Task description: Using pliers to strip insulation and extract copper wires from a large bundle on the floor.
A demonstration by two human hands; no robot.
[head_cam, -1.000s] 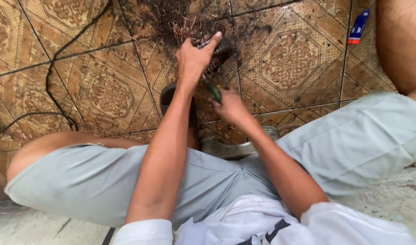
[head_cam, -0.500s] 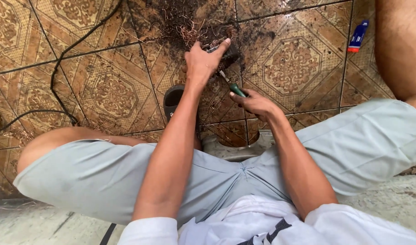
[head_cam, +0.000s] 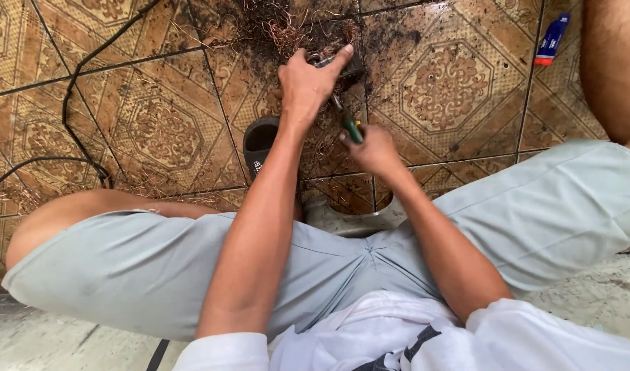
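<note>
1. Brown patterned floor tiles (head_cam: 157, 130) cover the ground, glossy, with raised ornamental octagons and dark grout lines; near the top they are smeared with black soot.
2. On that sooty patch lies a tangle of thin copper wire (head_cam: 287, 31), reddish and curly, spread loosely over the tile.
3. At the near edge of the tangle sits a small dark metal part (head_cam: 346, 65), blackened and roughly blocky; its exact shape is hard to make out.
4. The left hand (head_cam: 308, 86) rests on top of that part, fingers curled over it and gripping it, index finger stretched along its upper edge.
5. The right hand (head_cam: 373, 148) is just below and to the right, fingers closed around the green handle of a screwdriver (head_cam: 348, 124), whose thin shaft points up towards the part.
6. A dark rubber sandal (head_cam: 260, 141) lies under the left forearm, partly hidden by it.
7. A black cable (head_cam: 67, 110) loops across the tiles on the left, well apart from the hands.
8. A small blue and red tube (head_cam: 552, 40) lies at the upper right, beside a bare leg.
9. Pale grey shorts (head_cam: 122, 275) of soft cloth fill the foreground, knees spread wide to either side.
</note>
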